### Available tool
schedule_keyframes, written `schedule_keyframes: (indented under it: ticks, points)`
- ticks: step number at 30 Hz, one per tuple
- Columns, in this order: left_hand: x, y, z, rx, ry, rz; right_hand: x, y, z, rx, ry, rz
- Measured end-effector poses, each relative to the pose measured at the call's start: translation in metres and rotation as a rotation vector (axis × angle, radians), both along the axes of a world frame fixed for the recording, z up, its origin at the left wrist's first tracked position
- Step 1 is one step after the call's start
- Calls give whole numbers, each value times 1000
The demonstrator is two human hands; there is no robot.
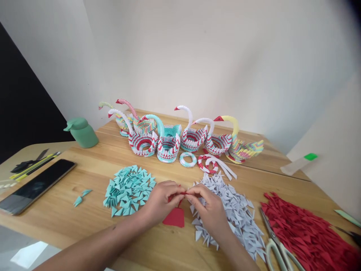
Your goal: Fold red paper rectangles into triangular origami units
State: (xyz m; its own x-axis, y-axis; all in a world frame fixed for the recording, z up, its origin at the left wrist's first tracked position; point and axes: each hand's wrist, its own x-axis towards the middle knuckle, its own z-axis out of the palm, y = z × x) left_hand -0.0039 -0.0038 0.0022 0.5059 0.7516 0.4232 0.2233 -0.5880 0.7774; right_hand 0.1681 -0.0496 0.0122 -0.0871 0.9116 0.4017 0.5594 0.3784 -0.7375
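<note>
My left hand point(166, 200) and my right hand point(208, 206) meet over the middle of the table, fingertips pinched together on a small piece of red paper point(184, 193). Most of that piece is hidden by the fingers. Just below them a flat red paper point(174, 217) lies on the wood. To the left of my left hand spreads a pile of teal folded paper triangles point(131, 190). Pale grey-lilac folded triangles point(235, 210) lie heaped beneath and beside my right hand.
Several folded-paper swans point(169, 148) line the back, with paper rings point(187, 159) and white strips point(222, 165) before them. Scissors point(278, 241) lie beside red triangles point(307, 229) at right. A phone point(36, 186), a green jug point(84, 132) and a green-capped bottle point(299, 163) stand or lie around.
</note>
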Motion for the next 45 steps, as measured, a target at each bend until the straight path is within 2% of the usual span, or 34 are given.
schedule_keyframes:
  ticks: [5, 9, 14, 19, 23, 28, 34, 38, 41, 45]
  points:
    - [-3, 0, 1, 219, -4, 40, 3, 1, 2, -102, 117, -12]
    - [-5, -1, 1, 212, 79, 20, 5, 3, 3, -106, 92, 20]
    - [-5, -2, 7, 46, 88, -2, 3, 1, 2, -61, -13, 24]
    - [-1, -4, 15, -194, 18, -22, 0, 1, -1, -57, 1, 24]
    - [2, -4, 9, -476, -148, -22, 0, 3, -2, -139, 112, -4]
    - [3, 0, 2, -731, -274, -119, 3, 4, -3, -163, 184, -41]
    - [3, 3, -1, -900, -322, -177, 5, 5, -5, -134, 159, -14]
    - [4, 3, -6, -1031, -366, -229, 4, 4, -4, -78, 51, -12]
    - [4, 3, -7, -1056, -389, -237, 3, 4, -1, 7, -38, 5]
    - [3, 5, -4, -1066, -435, -214, 4, 3, -1, 74, -51, 49]
